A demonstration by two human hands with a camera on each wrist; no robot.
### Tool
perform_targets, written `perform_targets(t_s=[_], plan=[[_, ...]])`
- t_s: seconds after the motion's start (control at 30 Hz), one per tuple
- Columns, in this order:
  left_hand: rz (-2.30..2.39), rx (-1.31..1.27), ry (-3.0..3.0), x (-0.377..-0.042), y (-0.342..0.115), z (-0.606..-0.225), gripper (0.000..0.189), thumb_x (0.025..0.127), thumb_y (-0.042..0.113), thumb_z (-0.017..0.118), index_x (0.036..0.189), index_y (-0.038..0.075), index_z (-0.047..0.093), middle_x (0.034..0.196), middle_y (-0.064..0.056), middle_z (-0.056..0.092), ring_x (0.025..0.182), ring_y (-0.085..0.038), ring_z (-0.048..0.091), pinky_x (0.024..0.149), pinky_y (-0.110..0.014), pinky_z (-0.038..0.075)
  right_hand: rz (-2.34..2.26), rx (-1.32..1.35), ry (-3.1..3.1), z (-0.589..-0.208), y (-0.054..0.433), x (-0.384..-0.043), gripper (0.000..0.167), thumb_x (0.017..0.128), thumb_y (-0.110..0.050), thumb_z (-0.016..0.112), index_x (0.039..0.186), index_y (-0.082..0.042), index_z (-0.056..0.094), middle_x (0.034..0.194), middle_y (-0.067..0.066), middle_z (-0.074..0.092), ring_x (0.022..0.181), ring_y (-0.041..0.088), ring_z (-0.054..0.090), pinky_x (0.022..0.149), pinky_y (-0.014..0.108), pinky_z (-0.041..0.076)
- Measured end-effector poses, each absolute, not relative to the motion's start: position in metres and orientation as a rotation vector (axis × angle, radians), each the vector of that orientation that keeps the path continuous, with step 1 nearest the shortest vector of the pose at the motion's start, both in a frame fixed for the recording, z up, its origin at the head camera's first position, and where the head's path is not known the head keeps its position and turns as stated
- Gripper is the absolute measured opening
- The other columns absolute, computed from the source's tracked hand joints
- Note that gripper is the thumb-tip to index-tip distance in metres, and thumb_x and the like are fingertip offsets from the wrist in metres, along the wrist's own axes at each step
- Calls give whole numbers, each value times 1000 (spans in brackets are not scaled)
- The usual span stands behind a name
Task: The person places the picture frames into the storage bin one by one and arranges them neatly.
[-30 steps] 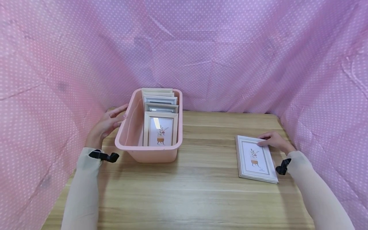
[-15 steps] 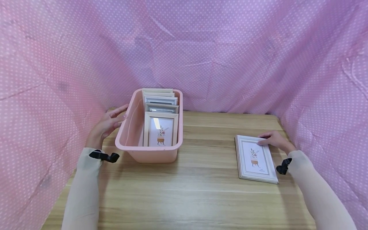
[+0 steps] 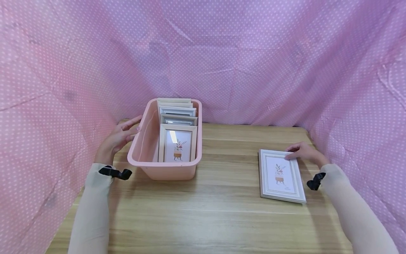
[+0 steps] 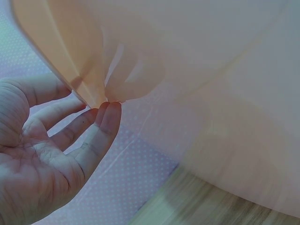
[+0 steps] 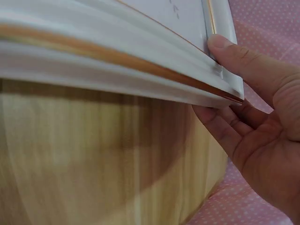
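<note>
On the right side of the head view my right hand [image 3: 302, 152] pinches the upper right corner of a small stack of white picture frames [image 3: 280, 176]. The right wrist view shows the thumb [image 5: 234, 54] on the top frame's face and fingers beneath the stack; a brown layer runs between two white edges. The top frame shows a potted-plant print. At the left, the fingers of my left hand [image 3: 117, 137] are fairly straight, their tips touching the left side of a pink plastic bin [image 3: 168, 171]. Several picture frames [image 3: 178, 143] lean in a row inside it, along its right side.
A wood-grain table [image 3: 206, 222] lies under everything. Pink polka-dot cloth [image 3: 222, 63] hangs behind and on both sides. Bare tabletop stretches between the bin and the stack. The bin's left part holds a gap beside the frames.
My right hand and the stack of picture frames have shifted slightly, with the stack turning a little and its left edge moving left. The left hand and bin have stayed almost still.
</note>
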State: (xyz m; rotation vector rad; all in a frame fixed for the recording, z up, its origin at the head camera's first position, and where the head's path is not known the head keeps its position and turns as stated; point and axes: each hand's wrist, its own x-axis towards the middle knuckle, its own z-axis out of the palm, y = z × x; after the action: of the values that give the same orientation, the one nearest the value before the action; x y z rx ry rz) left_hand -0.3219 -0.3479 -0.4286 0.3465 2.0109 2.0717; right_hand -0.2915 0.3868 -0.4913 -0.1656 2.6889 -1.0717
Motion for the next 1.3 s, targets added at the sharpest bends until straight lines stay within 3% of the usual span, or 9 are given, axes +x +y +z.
perform_targets(t_s=[0.3,0.57,0.83,1.07,1.3], plan=[[2081,352,2003,-322,-348,-428,67,104,5,56,160,-3,20,170,-22,10,113,6,62,88,-15,58,-1165,-174,2579,-473,385,-294,43,86,-6,80,119,17,65,108,18,76,85,-4,65,76,17,58],[2089,363,1980,-322,-347,-429,69,103,4,56,160,-5,18,169,-24,8,112,5,63,88,-16,59,-1131,-247,2510,-460,386,-298,43,91,-5,75,124,18,61,113,19,75,91,-2,66,82,20,60],[2091,431,1965,-324,-349,-431,64,105,1,51,159,-8,16,167,-26,11,110,2,65,88,-16,59,-1193,-164,2444,-441,373,-297,46,91,-9,76,127,15,61,104,6,78,88,9,71,82,33,63],[2080,395,1983,-324,-349,-429,66,105,3,53,159,-6,17,168,-25,11,110,3,64,87,-16,59,-1224,-151,2456,-429,359,-297,48,90,-8,76,129,16,60,109,19,76,86,13,73,79,40,65],[2061,372,1986,-322,-350,-428,68,104,5,54,160,-4,17,169,-24,8,111,4,64,87,-16,59,-1219,-180,2443,-425,355,-302,46,90,-7,76,128,16,60,106,18,77,83,15,74,76,40,66]])
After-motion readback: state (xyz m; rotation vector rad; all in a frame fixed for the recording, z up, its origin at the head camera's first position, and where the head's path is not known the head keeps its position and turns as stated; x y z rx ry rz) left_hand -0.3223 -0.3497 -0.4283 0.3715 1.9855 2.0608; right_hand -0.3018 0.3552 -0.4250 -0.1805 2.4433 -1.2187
